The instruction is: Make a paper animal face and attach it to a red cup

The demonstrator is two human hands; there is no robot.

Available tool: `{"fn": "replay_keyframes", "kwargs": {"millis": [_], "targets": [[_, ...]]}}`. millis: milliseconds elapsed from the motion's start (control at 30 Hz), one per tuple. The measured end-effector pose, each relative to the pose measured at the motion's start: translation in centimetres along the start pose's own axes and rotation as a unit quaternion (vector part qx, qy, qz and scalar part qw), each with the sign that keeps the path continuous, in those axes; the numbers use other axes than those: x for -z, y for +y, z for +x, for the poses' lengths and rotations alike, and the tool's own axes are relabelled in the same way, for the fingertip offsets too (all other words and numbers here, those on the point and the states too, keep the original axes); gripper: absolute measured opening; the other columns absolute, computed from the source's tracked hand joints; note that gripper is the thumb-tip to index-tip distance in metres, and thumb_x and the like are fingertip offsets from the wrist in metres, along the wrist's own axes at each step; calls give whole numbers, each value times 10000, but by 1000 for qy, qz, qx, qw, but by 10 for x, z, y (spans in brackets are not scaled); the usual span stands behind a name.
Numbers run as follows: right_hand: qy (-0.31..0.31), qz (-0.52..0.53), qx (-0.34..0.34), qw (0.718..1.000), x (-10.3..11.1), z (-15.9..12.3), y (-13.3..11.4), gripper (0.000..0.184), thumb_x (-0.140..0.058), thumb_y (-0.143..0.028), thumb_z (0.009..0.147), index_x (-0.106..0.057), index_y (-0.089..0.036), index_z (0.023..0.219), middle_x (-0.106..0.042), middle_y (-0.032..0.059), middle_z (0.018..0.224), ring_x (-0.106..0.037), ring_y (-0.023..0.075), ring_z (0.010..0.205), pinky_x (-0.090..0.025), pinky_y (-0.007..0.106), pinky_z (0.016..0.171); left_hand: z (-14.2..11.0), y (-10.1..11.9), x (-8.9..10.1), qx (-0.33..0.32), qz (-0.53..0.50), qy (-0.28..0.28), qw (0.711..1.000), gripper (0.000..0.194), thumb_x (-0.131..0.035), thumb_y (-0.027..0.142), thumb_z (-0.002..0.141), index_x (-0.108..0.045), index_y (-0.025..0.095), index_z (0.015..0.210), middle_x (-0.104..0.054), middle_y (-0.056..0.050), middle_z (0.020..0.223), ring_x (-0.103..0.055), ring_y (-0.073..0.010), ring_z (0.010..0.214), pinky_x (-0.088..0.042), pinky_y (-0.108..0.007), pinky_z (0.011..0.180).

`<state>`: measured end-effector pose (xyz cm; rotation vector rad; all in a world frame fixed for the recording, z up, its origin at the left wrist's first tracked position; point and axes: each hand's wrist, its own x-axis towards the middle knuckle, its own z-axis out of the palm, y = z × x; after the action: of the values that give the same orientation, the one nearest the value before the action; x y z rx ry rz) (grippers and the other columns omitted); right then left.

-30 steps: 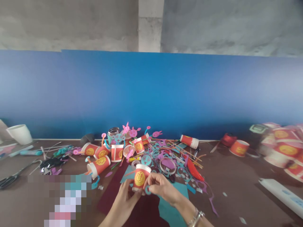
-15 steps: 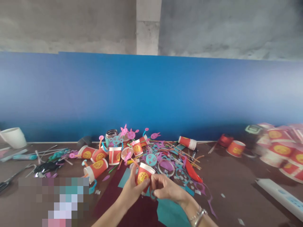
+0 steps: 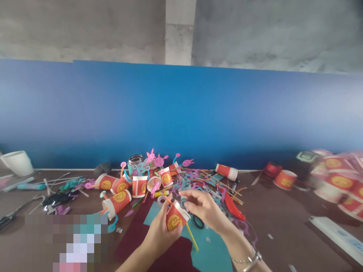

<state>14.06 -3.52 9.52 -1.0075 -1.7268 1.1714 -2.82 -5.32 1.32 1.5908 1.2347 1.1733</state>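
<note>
As I watch remotely, left hand [image 3: 161, 228]: clamped on tapered red-and-yellow paper cup [image 3: 175, 221].
Cup axis: tilted toward one o'clock.
Right hand [image 3: 207, 210]: cup at eight o'clock; grip, I can't tell.

1. Grey concrete wall [image 3: 85, 30], paler column [image 3: 180, 41] near its middle.
2. Blue partition [image 3: 176, 113] below, spanning the view.
3. White mug [image 3: 19, 164], far left, tilted.
4. White power strip [image 3: 338, 237], lower right, set aslant on brown tabletop [image 3: 262, 223].
</note>
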Motion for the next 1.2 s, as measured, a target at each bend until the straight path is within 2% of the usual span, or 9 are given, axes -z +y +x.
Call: {"fn": "replay_keyframes", "kwargs": {"millis": [100, 267, 400, 533, 633, 733, 933, 1067, 1200], "targets": [[15, -107, 49, 993, -15, 10, -11, 291, -567, -185, 773, -645, -193, 1053, -652, 30, 836, -585, 154, 765, -460, 265, 702, -2, 4, -1, -35, 107, 22, 993, 677, -569, 171, 658, -374, 200, 1306, -589, -119, 1161, -582, -260, 1023, -476, -330, 835], [-11, -208, 128, 970, -34, 17, -14, 299, -495, -128, 803, -653, -224, 1039, -653, 32, 913, -593, 142, 773, -451, 245, 692, -4, 10, -1, -63, 209, 18, 976, 415, -529, 213, 693, -508, 191, 1107, -628, -106, 1001, -613, -260, 941, -492, -348, 793], [19, -225, 135, 965, -32, 21, -11, 228, -475, -118, 806, -664, -195, 906, -652, 39, 900, -597, 147, 799, -442, 239, 708, -3, 2, -2, -90, 219, 35, 971, 542, -537, 207, 687, -442, 182, 1220, -602, -136, 1112, -602, -273, 994, -497, -363, 816], [84, -150, 63, 983, -20, 29, -3, 136, -528, -180, 769, -656, -160, 807, -657, 33, 764, -598, 157, 722, -441, 247, 667, -3, -3, -1, -119, 214, 50, 968, 713, -535, 170, 680, -307, 192, 1355, -481, -140, 1322, -500, -277, 1174, -455, -371, 927], [71, -12, -50, 996, -13, 35, 5, 147, -568, -263, 733, -647, -139, 747, -633, 19, 610, -582, 145, 587, -411, 230, 533, -4, -2, 0, -124, 214, 51, 968, 765, -533, 152, 688, -239, 200, 1393, -449, -128, 1357, -465, -268, 1213, -442, -382, 950], [71, 111, -107, 986, -13, 36, 9, 200, -645, -316, 663, -649, -125, 723, -638, 27, 592, -576, 136, 554, -383, 216, 487, -6, -2, 0, -132, 219, 58, 965, 777, -537, 154, 711, -193, 186, 1407, -437, -144, 1358, -439, -268, 1235, -427, -405, 968], [93, 180, -114, 973, -25, 34, 5, 250, -715, -338, 604, -673, -110, 696, -641, 34, 578, -566, 121, 560, -354, 202, 493, -5, -6, -4, -156, 248, 88, 952, 732, -540, 203, 767, -187, 179, 1408, -442, -173, 1329, -424, -290, 1246, -437, -433, 954], [110, 183, -106, 971, -30, 34, 7, 230, -719, -334, 607, -649, -116, 633, -600, -2, 518, -461, 68, 448, -317, 197, 464, -4, -11, -6, -180, 264, 108, 941, 692, -532, 208, 782, -213, 156, 1394, -449, -184, 1321, -415, -296, 1253, -435, -429, 957], [96, 180, -93, 975, -35, 32, 8, 228, -670, -349, 669, -620, -134, 613, -606, -6, 528, -501, 89, 452, -359, 208, 473, -6, -11, -5, -171, 220, 95, 956, 684, -563, 216, 759, -263, 160, 1371, -467, -174, 1313, -440, -296, 1230, -420, -438, 968]]}}
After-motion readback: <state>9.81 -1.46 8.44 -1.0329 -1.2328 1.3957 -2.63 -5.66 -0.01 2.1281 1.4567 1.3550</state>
